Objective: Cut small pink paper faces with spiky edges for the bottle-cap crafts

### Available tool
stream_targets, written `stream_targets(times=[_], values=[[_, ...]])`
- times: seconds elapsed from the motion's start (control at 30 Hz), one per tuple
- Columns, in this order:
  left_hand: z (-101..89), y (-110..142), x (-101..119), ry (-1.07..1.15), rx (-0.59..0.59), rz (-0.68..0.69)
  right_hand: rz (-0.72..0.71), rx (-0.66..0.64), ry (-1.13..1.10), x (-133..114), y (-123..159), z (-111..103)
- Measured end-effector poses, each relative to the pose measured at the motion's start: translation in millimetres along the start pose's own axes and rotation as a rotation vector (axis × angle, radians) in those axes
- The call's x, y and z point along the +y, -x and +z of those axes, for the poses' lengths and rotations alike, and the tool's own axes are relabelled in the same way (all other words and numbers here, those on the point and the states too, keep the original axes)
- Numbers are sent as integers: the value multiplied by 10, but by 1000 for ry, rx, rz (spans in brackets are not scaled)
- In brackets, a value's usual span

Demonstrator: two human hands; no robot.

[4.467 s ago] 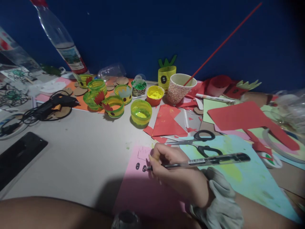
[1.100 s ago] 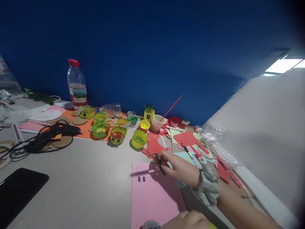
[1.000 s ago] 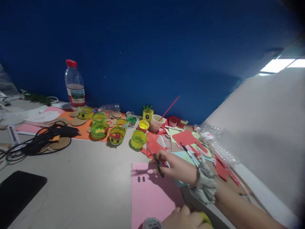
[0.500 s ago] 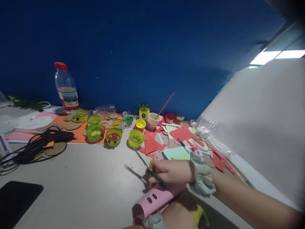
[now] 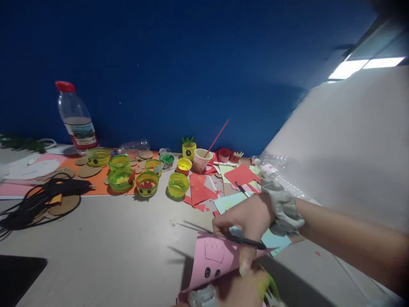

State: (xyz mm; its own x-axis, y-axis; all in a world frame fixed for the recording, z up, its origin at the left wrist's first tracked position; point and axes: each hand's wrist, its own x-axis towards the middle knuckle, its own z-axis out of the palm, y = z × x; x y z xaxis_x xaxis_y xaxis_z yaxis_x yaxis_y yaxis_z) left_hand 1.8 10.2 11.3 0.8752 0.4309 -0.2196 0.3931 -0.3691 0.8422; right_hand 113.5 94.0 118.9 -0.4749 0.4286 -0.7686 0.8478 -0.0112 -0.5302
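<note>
The right hand (image 5: 246,217), at lower right of centre, is closed around the scissors (image 5: 246,242); the left hand (image 5: 238,292), at the bottom edge just right of centre, holds the pink paper (image 5: 228,252), though its grip is partly hidden. We find this paper in the lower centre of the frame, raised and bent, bearing a pencilled crown outline and, below it, two black ovals. The scissor blades, slightly parted, point left along the paper's upper edge; whether they touch it we cannot tell. We note a grey scrunchie (image 5: 284,211) around the right wrist, a clear band (image 5: 203,295) at the left wrist, and a yellow-green item (image 5: 271,285) beside the left hand, too partly seen to identify. In the middle of the frame we see a yellow-green cup (image 5: 178,186), with a yellow paint pot (image 5: 184,165) behind it and a patterned paper cup (image 5: 200,163) holding a red stick (image 5: 219,135). Right of these lie red paper (image 5: 200,187) and a pen (image 5: 242,189). At centre left we observe a glue gun (image 5: 68,187) overlapping an orange sheet (image 5: 102,187); a bottle (image 5: 78,123) stands at upper left, and a phone (image 5: 21,277) lies at lower left.
</note>
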Motion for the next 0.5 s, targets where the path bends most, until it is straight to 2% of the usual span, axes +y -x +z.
stream_targets(times=[0.07,0.17,0.23,0.33,0.37,0.4,0.5], values=[[60,-19,-21,10,19,13,5,-6,-26,-24,-22,12],[155,-39,-108,13,38,19,-90,114,13,-78,-96,128],[223,-71,-184,17,60,41,-147,257,127,-124,-131,218],[358,-164,-287,39,77,186,-192,478,296,-184,-116,288],[410,-202,-309,14,74,175,-200,529,320,-195,-93,293],[463,-239,-322,-32,81,222,-206,572,330,-199,-64,293],[608,-320,-310,-129,22,262,-221,702,292,-146,36,304]])
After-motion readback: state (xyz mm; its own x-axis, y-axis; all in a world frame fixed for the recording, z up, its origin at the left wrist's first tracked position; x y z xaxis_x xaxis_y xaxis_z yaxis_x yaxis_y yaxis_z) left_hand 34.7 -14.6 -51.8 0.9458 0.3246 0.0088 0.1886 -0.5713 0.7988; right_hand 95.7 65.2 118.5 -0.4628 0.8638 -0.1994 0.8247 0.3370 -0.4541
